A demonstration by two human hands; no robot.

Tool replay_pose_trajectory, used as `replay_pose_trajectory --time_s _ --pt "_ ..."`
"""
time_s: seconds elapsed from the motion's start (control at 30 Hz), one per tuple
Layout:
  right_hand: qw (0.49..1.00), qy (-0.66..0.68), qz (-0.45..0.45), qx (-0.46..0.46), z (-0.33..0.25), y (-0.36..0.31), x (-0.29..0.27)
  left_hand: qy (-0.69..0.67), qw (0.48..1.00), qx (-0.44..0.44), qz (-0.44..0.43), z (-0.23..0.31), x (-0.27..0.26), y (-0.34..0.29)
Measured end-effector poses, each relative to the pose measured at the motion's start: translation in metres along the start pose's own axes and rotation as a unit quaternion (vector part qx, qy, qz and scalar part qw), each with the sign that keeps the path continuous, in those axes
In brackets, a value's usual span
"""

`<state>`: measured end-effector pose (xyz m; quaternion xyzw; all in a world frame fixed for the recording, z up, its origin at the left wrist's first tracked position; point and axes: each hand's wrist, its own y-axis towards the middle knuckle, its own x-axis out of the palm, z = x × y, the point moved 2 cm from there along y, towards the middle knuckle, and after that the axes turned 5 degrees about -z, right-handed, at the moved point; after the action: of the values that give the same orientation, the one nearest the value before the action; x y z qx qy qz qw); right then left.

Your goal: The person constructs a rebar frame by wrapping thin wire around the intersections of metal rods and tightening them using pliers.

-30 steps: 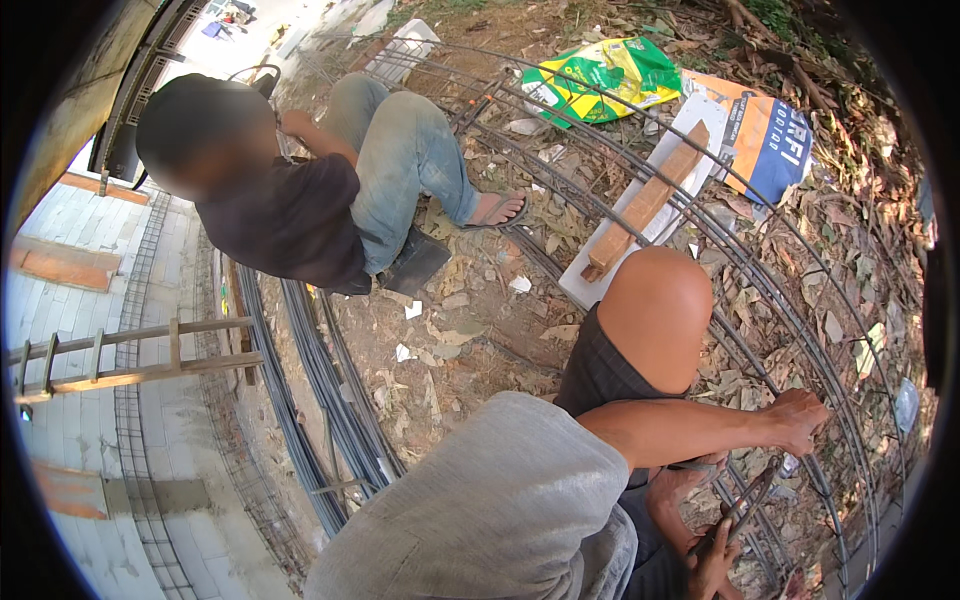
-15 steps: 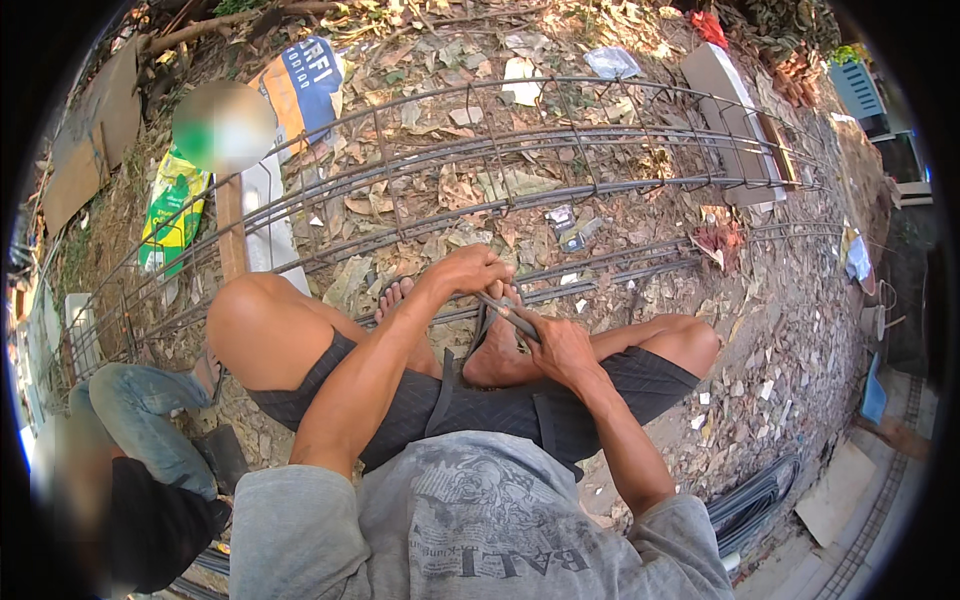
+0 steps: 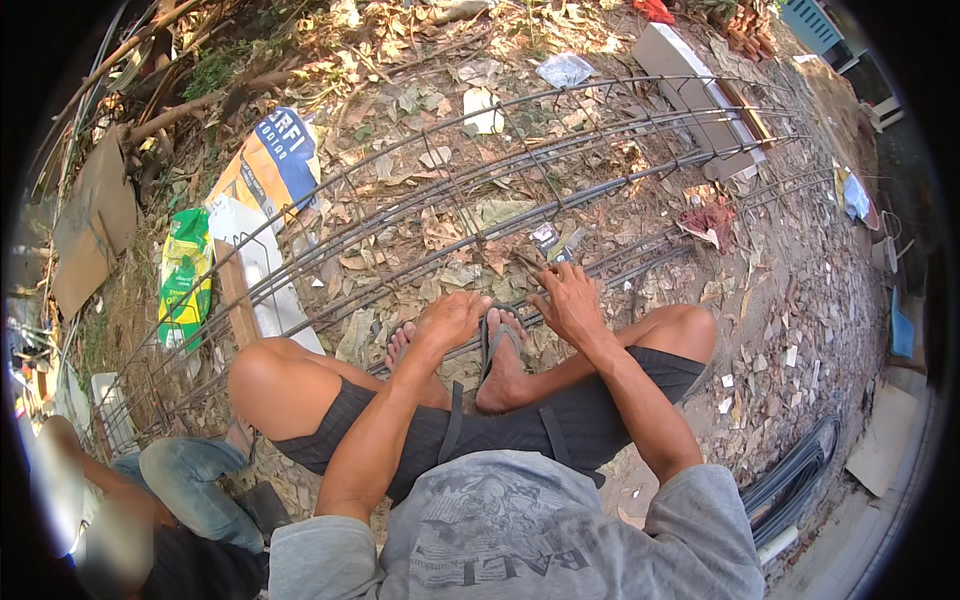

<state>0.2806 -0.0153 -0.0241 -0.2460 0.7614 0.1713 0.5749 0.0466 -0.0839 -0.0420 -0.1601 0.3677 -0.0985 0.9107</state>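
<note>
In front of my feet lies a long rebar cage (image 3: pixel 420 240), its thin bars joined by square stirrups. My right hand (image 3: pixel 572 305) is wrapped round a pair of pincers (image 3: pixel 530 264), whose dark end points up and left over the cage's near bars. My left hand (image 3: pixel 452 320) hovers just above my sandalled feet, close to the nearest bars. Its fingers are pressed together, and whatever they pinch is too small to make out. A gap separates my two hands.
A white block with a wooden strip (image 3: pixel 232 295) props the cage at left, and a pale block (image 3: pixel 690 95) props it at far right. Green and blue-orange sacks lie at left. Beside me at lower left sits another person in jeans (image 3: pixel 190 485). Coiled black tubing (image 3: pixel 795 480) lies at lower right.
My hands have moved apart. The right one, with the pincers, has gone forward and right, toward the cage. My left hand has come back slightly toward me. The view has shifted.
</note>
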Motion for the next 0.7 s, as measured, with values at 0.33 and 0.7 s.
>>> replay_pose_trajectory --time_s 0.33,0.7 --pt "0.954 -0.054 -0.022 -0.294 -0.059 -0.027 -0.034 0.139 0.98 0.0 -0.141 0.019 0.036 -0.016" --pt "0.964 0.09 -0.104 -0.228 -0.055 -0.021 -0.021 0.056 0.978 0.059 -0.193 0.041 -0.017 -0.041"
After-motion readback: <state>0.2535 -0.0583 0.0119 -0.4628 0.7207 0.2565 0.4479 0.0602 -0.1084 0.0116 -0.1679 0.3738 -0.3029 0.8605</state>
